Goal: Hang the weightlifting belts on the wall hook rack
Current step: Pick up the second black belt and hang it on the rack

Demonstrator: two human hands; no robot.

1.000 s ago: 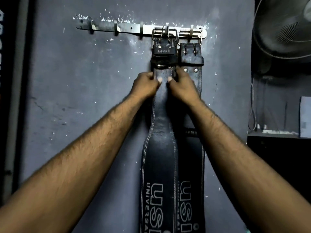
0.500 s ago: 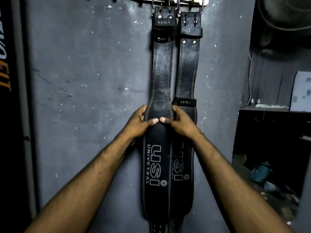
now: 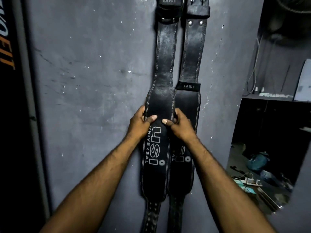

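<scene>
Two black leather weightlifting belts hang side by side down the grey wall. The left belt (image 3: pixel 164 68) carries white "USI UNIVERSAL" lettering on its wide part. My left hand (image 3: pixel 140 125) grips its left edge, thumb on the front face. My right hand (image 3: pixel 180 126) grips its right edge, thumb likewise on the front. The right belt (image 3: pixel 193 52) hangs just behind my right hand, partly covered by the left belt. The hook rack is above the top of the view and hidden.
A dark panel with orange lettering (image 3: pixel 6 52) lines the left side. At the right is a dark opening with a ledge (image 3: pixel 272 95) holding cables, and a floor strewn with a blue bag (image 3: pixel 257 161) and tools.
Both hands slid down the left belt from just under the buckle to its wide middle part. The view tilted down, so the hook rack left the frame.
</scene>
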